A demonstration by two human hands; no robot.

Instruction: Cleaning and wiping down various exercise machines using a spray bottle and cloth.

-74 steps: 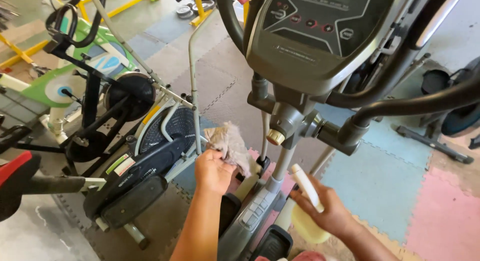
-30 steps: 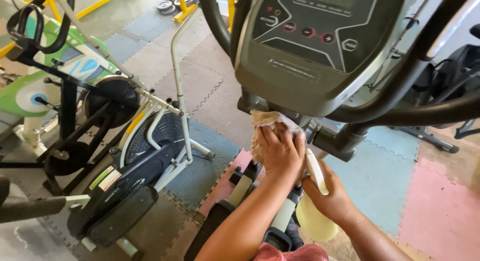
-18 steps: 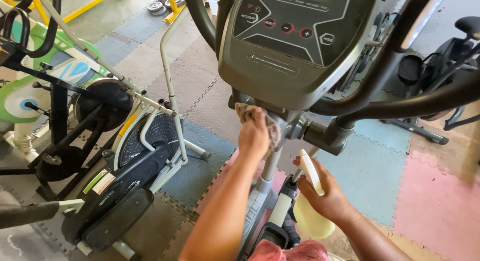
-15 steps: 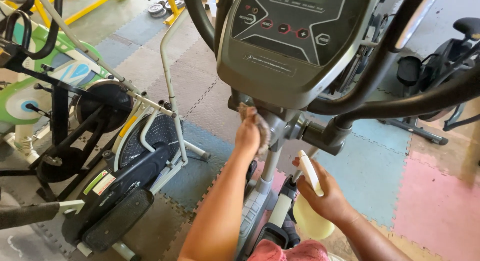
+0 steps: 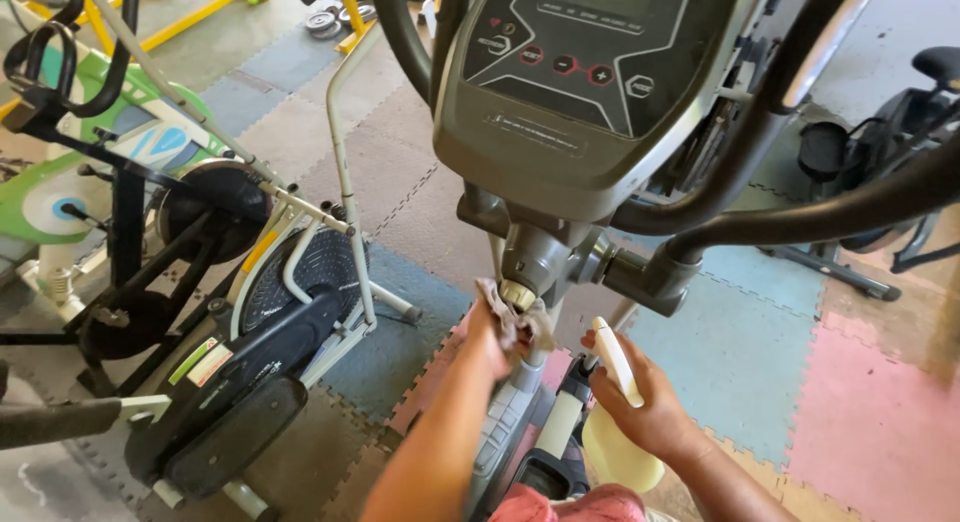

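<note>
Below the grey console [image 5: 590,77] of one elliptical trainer, one crumpled cloth [image 5: 515,322] is being gripped by the left hand [image 5: 492,334] and pressed against the machine's grey column [image 5: 535,267]. Just beside it, one pale yellow spray bottle [image 5: 618,422] is being clasped by the right hand [image 5: 645,407]. Two more exercise machines [image 5: 200,282] are being seen at left on foam floor tiles [image 5: 740,352].

Rag [image 5: 515,320]: crumpled soft cloth. Console [image 5: 590,72]: matt grey plastic. Spray bottle [image 5: 620,442]: smooth yellowish plastic. Floor mats [image 5: 730,352]: textured foam.
</note>
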